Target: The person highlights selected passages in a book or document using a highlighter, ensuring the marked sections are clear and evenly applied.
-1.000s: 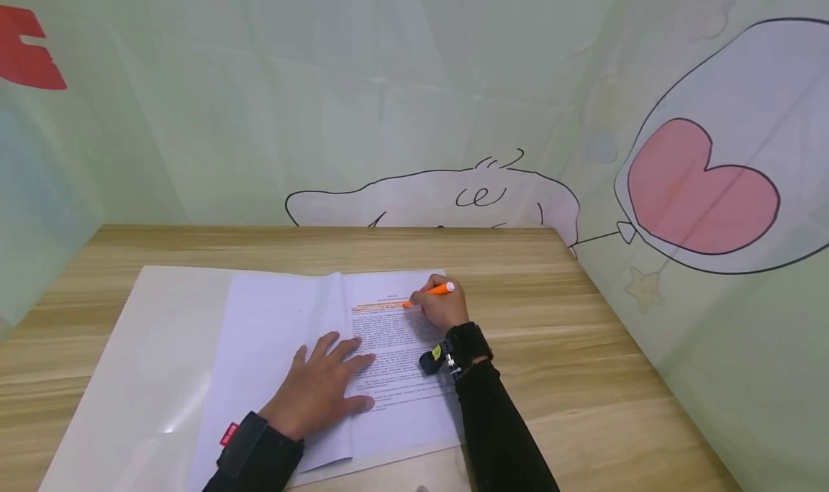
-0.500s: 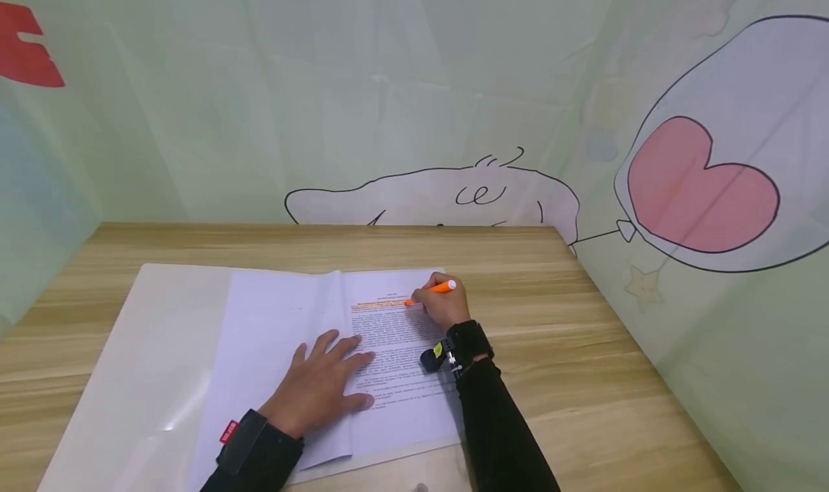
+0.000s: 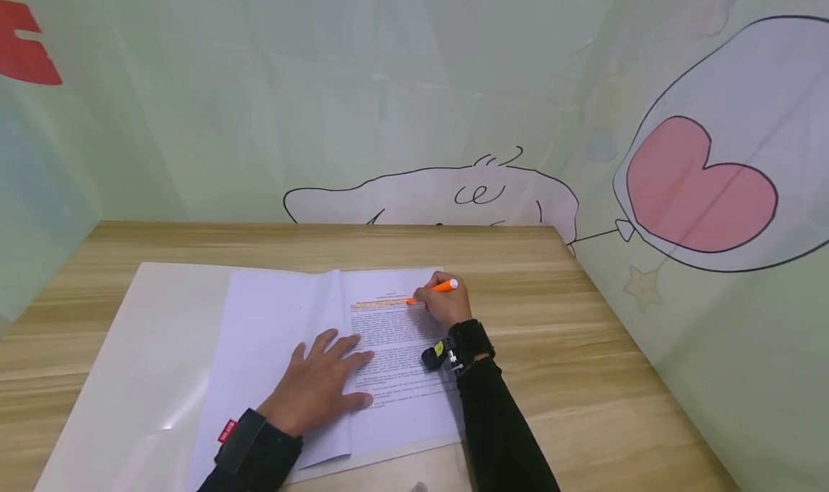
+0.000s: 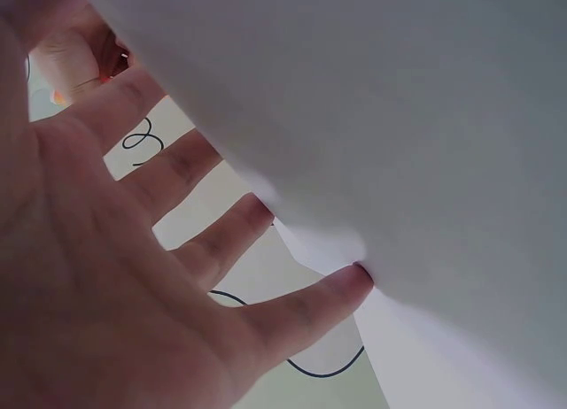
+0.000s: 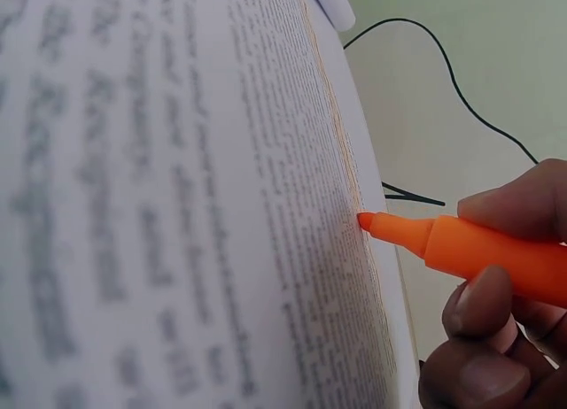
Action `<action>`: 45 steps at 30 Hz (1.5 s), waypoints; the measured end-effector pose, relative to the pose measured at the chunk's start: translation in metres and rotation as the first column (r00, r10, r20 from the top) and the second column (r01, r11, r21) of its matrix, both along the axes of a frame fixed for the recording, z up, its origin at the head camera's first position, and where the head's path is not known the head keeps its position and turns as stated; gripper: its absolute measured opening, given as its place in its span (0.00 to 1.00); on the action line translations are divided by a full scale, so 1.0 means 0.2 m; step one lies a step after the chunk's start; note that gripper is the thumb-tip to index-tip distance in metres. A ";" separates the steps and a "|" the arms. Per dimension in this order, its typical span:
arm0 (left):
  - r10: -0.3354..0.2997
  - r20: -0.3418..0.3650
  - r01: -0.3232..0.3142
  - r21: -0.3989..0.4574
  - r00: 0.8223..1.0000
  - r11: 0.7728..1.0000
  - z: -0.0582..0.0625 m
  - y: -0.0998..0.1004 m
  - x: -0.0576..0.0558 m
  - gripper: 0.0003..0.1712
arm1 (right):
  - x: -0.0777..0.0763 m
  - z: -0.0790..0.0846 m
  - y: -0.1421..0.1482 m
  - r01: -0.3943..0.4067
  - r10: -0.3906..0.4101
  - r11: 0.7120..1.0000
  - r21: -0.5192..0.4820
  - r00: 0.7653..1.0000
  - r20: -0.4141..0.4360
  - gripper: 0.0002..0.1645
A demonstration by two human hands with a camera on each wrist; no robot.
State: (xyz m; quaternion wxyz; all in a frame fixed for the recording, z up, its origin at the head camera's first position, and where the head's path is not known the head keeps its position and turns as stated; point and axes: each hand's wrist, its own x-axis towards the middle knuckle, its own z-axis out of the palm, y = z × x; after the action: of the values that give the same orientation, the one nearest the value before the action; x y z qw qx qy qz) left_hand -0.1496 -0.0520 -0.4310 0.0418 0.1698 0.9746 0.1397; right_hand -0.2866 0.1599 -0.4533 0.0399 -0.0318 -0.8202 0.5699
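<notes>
An orange highlighter (image 5: pixel 483 252) is gripped between the thumb and fingers of my right hand (image 3: pixel 445 301). Its tip meets the printed page (image 3: pixel 395 366) near the top, at lines marked in orange. My left hand (image 3: pixel 315 390) lies with fingers spread across the inner margin of the open document, its fingertips pressing the paper (image 4: pixel 425 161) in the left wrist view. The turned-over left page (image 3: pixel 275 319) is white. In the right wrist view the orange strip runs along the upper text lines beside the highlighter tip.
Under the papers, to the left, lies a glossy clear or white cover (image 3: pixel 155 348). The wooden table (image 3: pixel 537 334) extends to the right and behind. Pale green walls (image 3: pixel 388 82) with cartoon drawings stand around the table.
My right hand and the highlighter have slid slightly to the right along the text line, lengthening the orange mark a little. My left hand stays in place on the paper.
</notes>
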 end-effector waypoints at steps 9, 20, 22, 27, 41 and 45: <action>-0.001 0.004 0.001 -0.002 1.000 1.000 0.00 0.00 0.00 0.37 | 0.00 0.00 0.00 0.002 -0.001 1.000 -0.005 0.999 0.036 0.17; 0.001 0.013 -0.001 -0.009 1.000 1.000 0.01 0.00 0.00 0.38 | 0.00 0.01 0.03 0.005 -0.005 1.000 0.015 1.000 0.008 0.17; 0.001 0.014 -0.001 -0.010 1.000 1.000 0.01 0.00 0.00 0.38 | -0.01 0.01 0.03 0.005 -0.005 1.000 0.020 1.000 0.010 0.17; 0.003 0.017 -0.003 -0.010 1.000 1.000 0.01 0.00 0.00 0.38 | -0.02 0.00 0.03 0.014 -0.015 0.999 0.032 1.000 0.016 0.17; 0.006 0.017 -0.006 -0.002 1.000 1.000 0.01 0.00 0.00 0.38 | -0.02 0.00 0.06 0.031 -0.032 0.999 0.036 0.999 0.022 0.17; 0.008 0.019 -0.008 -0.005 1.000 1.000 0.01 0.00 0.00 0.38 | -0.02 0.00 0.06 0.024 -0.025 0.999 0.028 0.999 0.028 0.17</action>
State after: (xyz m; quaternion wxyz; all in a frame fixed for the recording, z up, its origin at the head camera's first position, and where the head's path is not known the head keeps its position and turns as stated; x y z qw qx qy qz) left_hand -0.1501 -0.0513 -0.4299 0.0510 0.1644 0.9752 0.1390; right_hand -0.2899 0.1712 -0.4533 0.0358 -0.0495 -0.8279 0.5576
